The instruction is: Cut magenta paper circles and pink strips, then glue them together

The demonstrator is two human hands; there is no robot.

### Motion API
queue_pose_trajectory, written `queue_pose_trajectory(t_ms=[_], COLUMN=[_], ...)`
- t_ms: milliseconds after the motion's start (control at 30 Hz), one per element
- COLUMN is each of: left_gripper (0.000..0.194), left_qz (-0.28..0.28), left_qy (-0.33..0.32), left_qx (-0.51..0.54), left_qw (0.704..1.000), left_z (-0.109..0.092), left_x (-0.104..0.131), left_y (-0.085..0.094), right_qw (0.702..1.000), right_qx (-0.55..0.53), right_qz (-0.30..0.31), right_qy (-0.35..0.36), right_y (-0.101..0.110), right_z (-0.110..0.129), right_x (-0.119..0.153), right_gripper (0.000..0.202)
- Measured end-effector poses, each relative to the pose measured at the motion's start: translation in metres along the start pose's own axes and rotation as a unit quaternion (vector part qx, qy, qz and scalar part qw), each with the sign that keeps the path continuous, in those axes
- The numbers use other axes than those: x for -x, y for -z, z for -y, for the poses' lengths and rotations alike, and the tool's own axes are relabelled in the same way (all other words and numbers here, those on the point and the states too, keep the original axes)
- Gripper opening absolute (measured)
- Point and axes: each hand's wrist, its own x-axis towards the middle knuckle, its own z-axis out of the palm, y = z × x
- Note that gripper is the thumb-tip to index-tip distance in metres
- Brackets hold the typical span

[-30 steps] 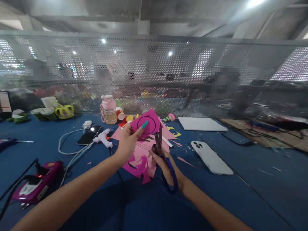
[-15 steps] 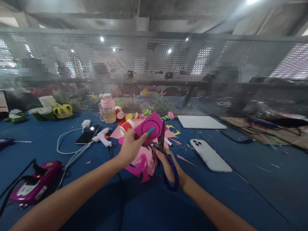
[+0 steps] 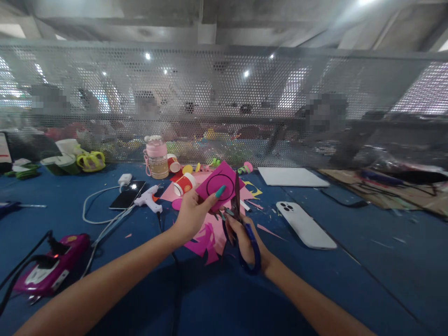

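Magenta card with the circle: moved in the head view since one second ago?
Yes: the magenta card has shifted rightward and slightly down in the picture, judged against the pink-topped bottle.

left hand [image 3: 192, 214]: pinching circle-marked magenta card [image 3: 219, 180] | right hand [image 3: 247, 242]: gripping blue-handled scissors [image 3: 237, 200] at card's edge
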Motion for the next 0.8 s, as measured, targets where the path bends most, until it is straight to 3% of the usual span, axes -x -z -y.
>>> queue_pose_trajectory(t_ms=[800], left_gripper=[0.018], left_qz=[-0.013], left_qy=[0.012], left_qx=[0.001], left_qw=[1.000], left_z=[-0.0039], left_x=[0.0015], left_y=[-0.0024], right_qw=[0.999], right_qx=[0.028], right_qz=[-0.019], right_qy=[0.036], right_y=[0.0018], right_z=[0.0009], right_x=[-0.0008], right_gripper=[0.029])
